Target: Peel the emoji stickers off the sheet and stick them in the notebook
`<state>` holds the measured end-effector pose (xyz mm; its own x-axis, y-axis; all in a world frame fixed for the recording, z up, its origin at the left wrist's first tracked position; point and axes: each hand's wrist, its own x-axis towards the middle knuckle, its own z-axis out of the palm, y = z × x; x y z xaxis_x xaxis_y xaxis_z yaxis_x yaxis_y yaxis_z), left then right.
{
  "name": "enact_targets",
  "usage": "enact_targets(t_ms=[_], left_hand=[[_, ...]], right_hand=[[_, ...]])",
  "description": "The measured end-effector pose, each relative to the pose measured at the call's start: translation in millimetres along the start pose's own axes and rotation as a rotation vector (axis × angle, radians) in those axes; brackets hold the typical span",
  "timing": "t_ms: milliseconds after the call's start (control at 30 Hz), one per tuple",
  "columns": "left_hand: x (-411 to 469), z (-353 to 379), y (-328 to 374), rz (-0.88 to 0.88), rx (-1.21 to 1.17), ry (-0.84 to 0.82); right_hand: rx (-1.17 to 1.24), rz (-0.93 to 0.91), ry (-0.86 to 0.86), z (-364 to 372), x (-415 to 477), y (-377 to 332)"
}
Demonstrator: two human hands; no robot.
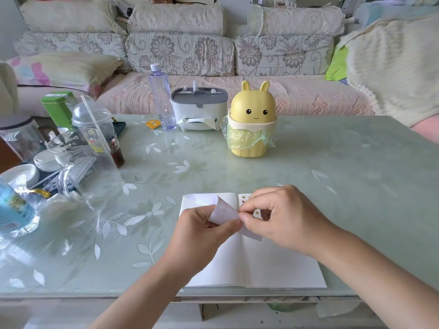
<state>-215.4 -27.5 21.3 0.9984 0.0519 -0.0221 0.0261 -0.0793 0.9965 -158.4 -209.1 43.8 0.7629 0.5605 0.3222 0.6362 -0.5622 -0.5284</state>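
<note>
The open notebook (249,264) lay at the near edge of the table (332,174). Above it the left hand (202,229) held the curled sticker sheet (224,210), fingers folded around it, while the right hand (285,217) pinched the sheet's edge between thumb and forefinger. Small yellow stickers (243,198) dotted the top of the right page. Farther back stood a yellow rabbit bin (253,115)

One head-worn view (wide-angle) looks forward and down, close above the notebook (261,264), across the table (308,162) toward the sofa (180,53).
</note>
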Motion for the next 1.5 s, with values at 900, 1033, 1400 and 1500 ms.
enact_targets(t_ms=[900, 1033, 1400, 1500], left_hand=[[28.4, -22.2, -57.9, 0.278, 1.119, -0.160], [29.3, -24.7, -56.7, 0.281, 1.131, -0.140], [27.8, -19.3, -57.6, 0.269, 1.141, -0.156], [27.7, -18.6, -58.1, 0.263, 1.167, -0.151]], right_hand=[[-0.252, 0.208, -0.212, 52.0, 14.2, 20.0], [-0.181, 0.360, -0.242, 51.5, 14.6, 19.3], [-0.163, 0.307, -0.229, 54.2, 2.0, 21.2], [-0.108, 0.325, -0.173, 57.3, -1.1, 22.5]])
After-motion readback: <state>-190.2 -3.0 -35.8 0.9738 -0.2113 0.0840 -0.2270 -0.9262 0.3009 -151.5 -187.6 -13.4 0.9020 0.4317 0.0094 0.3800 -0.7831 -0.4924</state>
